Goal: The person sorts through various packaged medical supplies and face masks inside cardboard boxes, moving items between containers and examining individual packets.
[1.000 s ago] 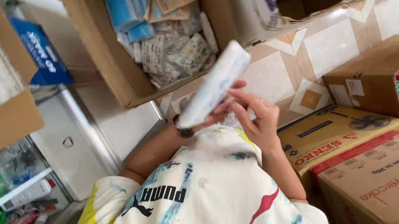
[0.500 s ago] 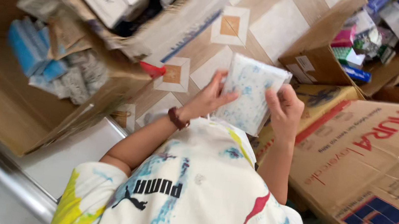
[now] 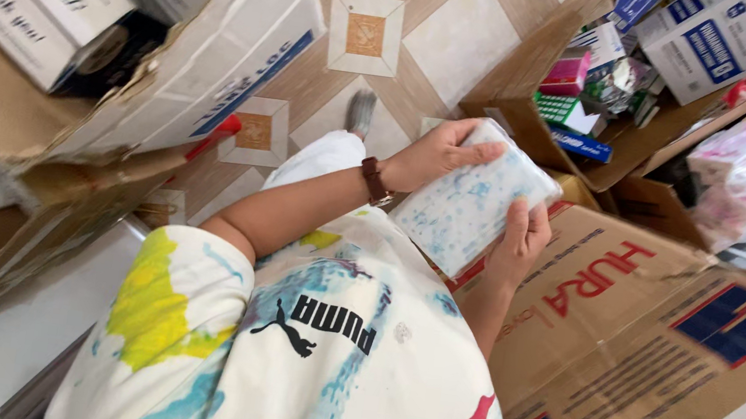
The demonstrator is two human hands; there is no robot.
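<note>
A soft white packet speckled with blue (image 3: pixel 472 205) is held between both hands above a closed brown carton (image 3: pixel 663 344) on the right. The left hand (image 3: pixel 436 153) is curled over the packet's far edge, fingers pressed together along it; the right hand (image 3: pixel 517 238) is clamped on its near right edge, fingers folded round the side. Just beyond the packet an open carton of small coloured boxes (image 3: pixel 586 122) stands almost against it. To the left, a strip of patterned tiled floor (image 3: pixel 415 33) is left open between that carton and a tipped cardboard box (image 3: pixel 219 64). Compared with half a second ago, the packet is tilted further and has been carried right, toward the open carton.
</note>
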